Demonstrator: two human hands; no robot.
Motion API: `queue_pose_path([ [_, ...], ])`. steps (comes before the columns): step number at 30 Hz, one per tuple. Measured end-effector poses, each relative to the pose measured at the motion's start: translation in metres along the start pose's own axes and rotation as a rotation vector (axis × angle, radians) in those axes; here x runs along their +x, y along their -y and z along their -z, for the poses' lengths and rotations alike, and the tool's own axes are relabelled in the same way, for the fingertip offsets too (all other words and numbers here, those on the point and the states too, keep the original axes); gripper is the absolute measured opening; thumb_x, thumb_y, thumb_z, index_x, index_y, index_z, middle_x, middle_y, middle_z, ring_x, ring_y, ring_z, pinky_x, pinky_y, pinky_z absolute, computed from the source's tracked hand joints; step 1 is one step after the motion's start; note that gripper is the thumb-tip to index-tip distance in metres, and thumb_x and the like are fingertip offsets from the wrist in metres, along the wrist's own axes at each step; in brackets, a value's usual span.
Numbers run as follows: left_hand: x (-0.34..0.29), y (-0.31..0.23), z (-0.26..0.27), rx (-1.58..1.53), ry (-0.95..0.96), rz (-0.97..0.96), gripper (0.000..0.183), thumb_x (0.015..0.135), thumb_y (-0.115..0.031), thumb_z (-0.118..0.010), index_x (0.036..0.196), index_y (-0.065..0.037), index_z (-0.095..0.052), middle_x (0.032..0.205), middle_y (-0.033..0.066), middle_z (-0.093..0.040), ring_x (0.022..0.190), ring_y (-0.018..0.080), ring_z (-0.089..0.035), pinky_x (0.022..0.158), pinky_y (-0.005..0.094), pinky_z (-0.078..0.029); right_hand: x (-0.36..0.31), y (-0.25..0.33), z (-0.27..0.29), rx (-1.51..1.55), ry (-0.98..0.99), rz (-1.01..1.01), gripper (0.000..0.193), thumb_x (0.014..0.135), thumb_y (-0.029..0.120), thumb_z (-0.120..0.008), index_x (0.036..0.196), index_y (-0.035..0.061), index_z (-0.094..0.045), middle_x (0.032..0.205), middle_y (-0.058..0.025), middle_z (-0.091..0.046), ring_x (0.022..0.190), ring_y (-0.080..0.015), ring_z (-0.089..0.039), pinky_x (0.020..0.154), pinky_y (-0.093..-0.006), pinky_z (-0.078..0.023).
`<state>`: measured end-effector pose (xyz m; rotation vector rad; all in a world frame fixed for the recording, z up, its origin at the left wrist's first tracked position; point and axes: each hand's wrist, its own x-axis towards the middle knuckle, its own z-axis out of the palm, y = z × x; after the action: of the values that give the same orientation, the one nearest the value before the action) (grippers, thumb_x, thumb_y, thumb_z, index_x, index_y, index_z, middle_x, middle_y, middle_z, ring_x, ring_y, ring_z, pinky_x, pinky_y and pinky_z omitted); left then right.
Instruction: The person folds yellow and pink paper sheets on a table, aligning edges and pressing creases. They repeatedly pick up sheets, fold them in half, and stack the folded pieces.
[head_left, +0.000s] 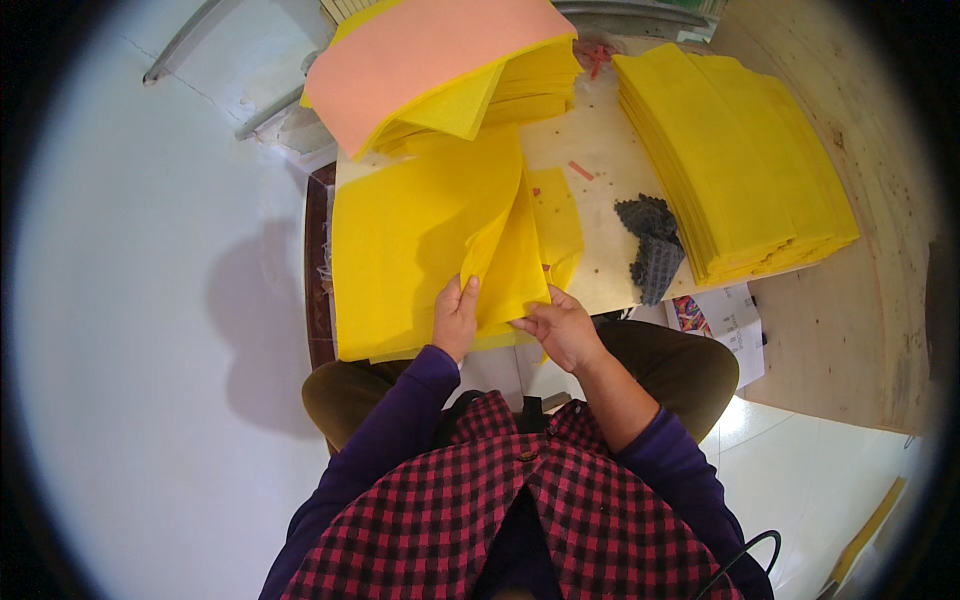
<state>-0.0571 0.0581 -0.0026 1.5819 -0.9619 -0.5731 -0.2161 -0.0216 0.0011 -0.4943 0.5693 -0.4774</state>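
Observation:
Yellow fabric-like sheets (pixel 385 240) lie at the near left of the low table, reaching its front edge. My left hand (pixel 456 315) pinches a raised, curled edge of the top sheet, thumb on the upper side. At the sheet's near right corner, my right hand (pixel 565 327) closes its thumb and fingers on the yellow material. Between the two hands a layer stands up in a fold. Part of the fingers of both hands is hidden by the sheet.
A pile of yellow sheets topped by a pink sheet (pixel 430 50) stands at the far left. Folded yellow pieces (pixel 730 160) are stacked at the right. Crumpled dark grey textured material (pixel 652 250) lies between, near a small red strip (pixel 581 171). A wooden panel (pixel 850 200) borders the right side.

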Motion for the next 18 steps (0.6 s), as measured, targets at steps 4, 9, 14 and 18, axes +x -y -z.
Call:
queue_pose_path([
  [4, 0.0003, 0.0006, -0.0013, -0.056, -0.005, -0.006, 0.036, 0.100, -0.030, -0.049, 0.102, 0.005, -0.058, 0.087, 0.0073, -0.062, 0.079, 0.0149, -0.054, 0.072, 0.0291, -0.044, -0.0029, 0.0032, 0.0012, 0.078, 0.016, -0.002, 0.036, 0.096, 0.007, -0.042, 0.129, -0.0051, -0.046, 0.129, -0.0159, -0.054, 0.117, -0.0291, -0.056, 0.101, -0.0412, -0.046],
  [9, 0.0001, -0.0002, 0.0005, -0.016, 0.006, 0.008, 0.037, 0.100, -0.030, -0.049, 0.103, 0.005, -0.058, 0.087, 0.0083, -0.062, 0.079, 0.0167, -0.055, 0.073, 0.0304, -0.044, -0.0034, 0.0045, -0.0014, 0.140, 0.021, 0.019, 0.041, 0.101, 0.018, -0.035, 0.134, -0.0052, -0.040, 0.132, -0.0182, -0.052, 0.120, -0.0330, -0.053, 0.102, -0.0455, -0.045],
  [14, 0.0005, -0.0009, 0.0011, -0.003, 0.012, -0.004, 0.036, 0.101, -0.030, -0.047, 0.106, 0.005, -0.058, 0.090, 0.0096, -0.064, 0.081, 0.0175, -0.057, 0.075, 0.0308, -0.045, -0.0040, 0.0067, -0.0020, 0.175, 0.018, 0.008, 0.044, 0.103, 0.027, -0.036, 0.134, -0.0040, -0.040, 0.132, -0.0180, -0.052, 0.120, -0.0324, -0.053, 0.103, -0.0453, -0.044],
  [18, 0.0004, 0.0008, 0.0050, 0.037, 0.055, 0.043, 0.035, 0.101, -0.028, -0.046, 0.112, 0.004, -0.057, 0.096, 0.0100, -0.065, 0.087, 0.0169, -0.058, 0.080, 0.0298, -0.045, -0.0031, 0.0070, 0.0006, -0.034, 0.033, 0.005, 0.038, 0.101, 0.021, -0.044, 0.128, -0.0052, -0.046, 0.125, -0.0177, -0.056, 0.115, -0.0301, -0.058, 0.098, -0.0405, -0.049],
])
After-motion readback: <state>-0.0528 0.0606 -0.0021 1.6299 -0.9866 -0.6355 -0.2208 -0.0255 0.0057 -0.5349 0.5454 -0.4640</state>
